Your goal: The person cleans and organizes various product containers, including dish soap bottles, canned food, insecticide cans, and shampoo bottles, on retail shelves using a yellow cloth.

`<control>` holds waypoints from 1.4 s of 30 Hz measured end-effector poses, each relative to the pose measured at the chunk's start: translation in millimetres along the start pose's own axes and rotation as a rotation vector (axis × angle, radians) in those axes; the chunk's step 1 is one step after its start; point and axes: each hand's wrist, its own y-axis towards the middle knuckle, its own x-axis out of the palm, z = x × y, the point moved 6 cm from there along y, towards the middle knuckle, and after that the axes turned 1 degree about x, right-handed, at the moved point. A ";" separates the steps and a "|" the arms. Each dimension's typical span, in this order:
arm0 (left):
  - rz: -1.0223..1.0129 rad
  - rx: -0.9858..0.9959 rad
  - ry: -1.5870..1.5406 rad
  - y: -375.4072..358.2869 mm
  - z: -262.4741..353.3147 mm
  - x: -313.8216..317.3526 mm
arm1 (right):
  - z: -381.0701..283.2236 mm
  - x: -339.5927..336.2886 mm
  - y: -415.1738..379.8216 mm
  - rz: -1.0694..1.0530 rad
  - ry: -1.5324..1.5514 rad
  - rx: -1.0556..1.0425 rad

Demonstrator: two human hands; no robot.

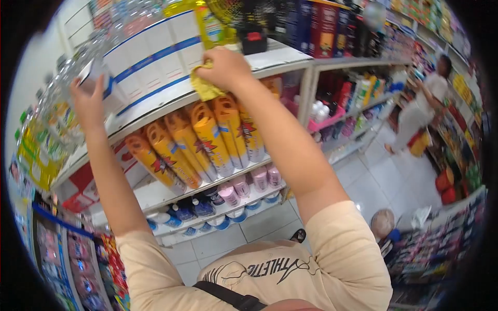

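Observation:
At the left end of a row of white boxes with blue bands, my left hand holds a white box between thumb and fingers, close to clear bottles. My right hand is closed on a yellow cloth at the front edge of the top shelf, beside a yellow bottle. On the shelf below both hands stand orange spray cans, tilted in view.
Pink containers and blue-capped bottles fill the lowest shelf. A person in light clothes is in the aisle at the right. Another person's head shows lower right. Packed shelves stand at the lower left.

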 end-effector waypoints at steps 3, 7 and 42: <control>0.142 -0.024 -0.094 -26.2 -4.8 -24.7 | 1.6 -3.2 -5.0 0.076 0.043 -0.041; 0.358 0.052 -0.450 -58.7 -8.2 -69.2 | 0.4 -12.5 -10.5 0.182 0.195 -0.107; -0.495 -0.763 -1.727 -235.6 157.8 -72.4 | -90.4 -58.4 -194.3 0.067 0.805 -0.271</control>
